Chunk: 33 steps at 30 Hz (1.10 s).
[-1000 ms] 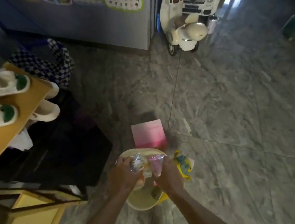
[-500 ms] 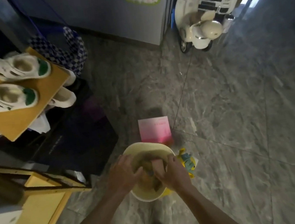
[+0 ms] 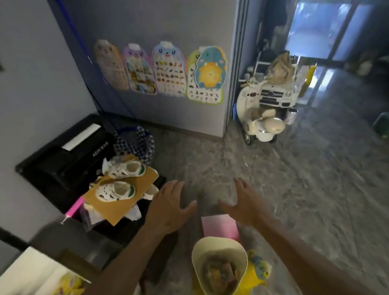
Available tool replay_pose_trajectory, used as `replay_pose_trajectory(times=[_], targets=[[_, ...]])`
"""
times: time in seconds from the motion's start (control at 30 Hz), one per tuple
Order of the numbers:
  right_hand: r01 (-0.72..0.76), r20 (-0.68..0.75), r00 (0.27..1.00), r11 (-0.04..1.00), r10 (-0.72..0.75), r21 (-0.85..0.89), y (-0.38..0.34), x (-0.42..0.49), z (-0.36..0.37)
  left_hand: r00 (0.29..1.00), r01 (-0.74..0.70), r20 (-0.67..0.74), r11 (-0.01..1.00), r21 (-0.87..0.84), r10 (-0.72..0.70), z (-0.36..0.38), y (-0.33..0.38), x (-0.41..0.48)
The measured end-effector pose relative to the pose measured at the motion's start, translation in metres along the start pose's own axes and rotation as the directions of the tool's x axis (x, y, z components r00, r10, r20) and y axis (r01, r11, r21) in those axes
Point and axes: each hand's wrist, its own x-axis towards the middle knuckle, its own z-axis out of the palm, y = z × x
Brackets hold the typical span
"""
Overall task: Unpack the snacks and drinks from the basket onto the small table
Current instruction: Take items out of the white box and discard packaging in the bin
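A cream-coloured basket [image 3: 197, 262] stands on the grey floor near the bottom middle, with snack packets [image 3: 219, 276] inside it. A yellow packet [image 3: 253, 281] lies beside and under it. My left hand [image 3: 168, 207] and my right hand [image 3: 242, 202] are raised above and beyond the basket, palms down, fingers spread, holding nothing. A small pale table [image 3: 16, 292] shows at the lower left, with a yellow packet [image 3: 67, 290] lying on it.
A pink sheet [image 3: 219, 226] lies on the floor behind the basket. At left a black appliance [image 3: 65, 158] carries a cardboard sheet [image 3: 120, 195] with white shoes [image 3: 116, 192]. A toy scooter [image 3: 260, 123] stands by the wall corner. Posters [image 3: 167, 71] hang on the wall.
Both hands have come up out of the basket and let go of the packets they held a second ago. My head has tilted up, so more of the wall and doorway shows.
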Motion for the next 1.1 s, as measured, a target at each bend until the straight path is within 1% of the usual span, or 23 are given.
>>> replay_pose_trajectory(times=[0.07, 0.17, 0.27, 0.37, 0.47, 0.57, 0.63, 0.7, 0.8, 0.87, 0.97, 1.03, 1.1], targets=[[0.005, -0.037, 0.999, 0.999, -0.003, 0.042, -0.029, 0.002, -0.026, 0.998, 0.001, -0.058, 1.000, -0.007, -0.001, -0.040, 0.001, -0.004], [0.037, -0.072, 0.997, 0.999, -0.034, 0.038, -0.071, 0.007, -0.051, 0.991, 0.032, -0.128, 0.999, -0.016, -0.034, -0.091, -0.006, -0.014], [0.145, -0.093, 0.985, 0.989, -0.144, 0.003, -0.121, 0.009, -0.067, 0.974, 0.109, -0.192, 0.993, -0.051, -0.117, -0.127, -0.026, -0.033], [0.275, -0.044, 0.960, 0.961, -0.276, -0.034, -0.174, 0.014, -0.063, 0.944, 0.201, -0.253, 0.978, -0.060, -0.210, -0.149, -0.061, -0.064], [0.413, 0.048, 0.909, 0.911, -0.413, 0.012, -0.226, 0.018, -0.041, 0.904, 0.335, -0.263, 0.941, -0.054, -0.337, -0.161, -0.101, -0.103], [0.532, 0.129, 0.837, 0.846, -0.531, 0.030, -0.274, 0.010, -0.009, 0.834, 0.476, -0.269, 0.875, -0.089, -0.482, -0.168, -0.129, -0.154], [0.613, 0.189, 0.773, 0.790, -0.605, 0.020, -0.300, -0.004, 0.015, 0.780, 0.554, -0.274, 0.824, -0.119, -0.563, -0.167, -0.146, -0.189], [0.677, 0.240, 0.712, 0.736, -0.661, 0.017, -0.324, -0.024, 0.035, 0.707, 0.633, -0.287, 0.759, -0.149, -0.646, -0.163, -0.165, -0.224], [0.755, 0.289, 0.626, 0.656, -0.724, 0.006, -0.356, -0.045, 0.070, 0.607, 0.706, -0.327, 0.680, -0.196, -0.724, -0.155, -0.194, -0.271], [0.781, 0.350, 0.572, 0.623, -0.742, 0.046, -0.375, -0.054, 0.096, 0.550, 0.747, -0.313, 0.624, -0.230, -0.774, -0.151, -0.212, -0.296], [0.767, 0.466, 0.525, 0.633, -0.712, 0.103, -0.399, -0.060, 0.142, 0.514, 0.783, -0.251, 0.569, -0.253, -0.820, -0.136, -0.242, -0.318], [0.774, 0.521, 0.497, 0.626, -0.694, 0.096, -0.412, -0.061, 0.172, 0.484, 0.793, -0.197, 0.522, -0.313, -0.853, -0.121, -0.261, -0.321], [0.777, 0.569, 0.483, 0.625, -0.665, 0.071, -0.421, -0.062, 0.197, 0.450, 0.790, -0.142, 0.467, -0.397, -0.882, -0.103, -0.280, -0.319]])
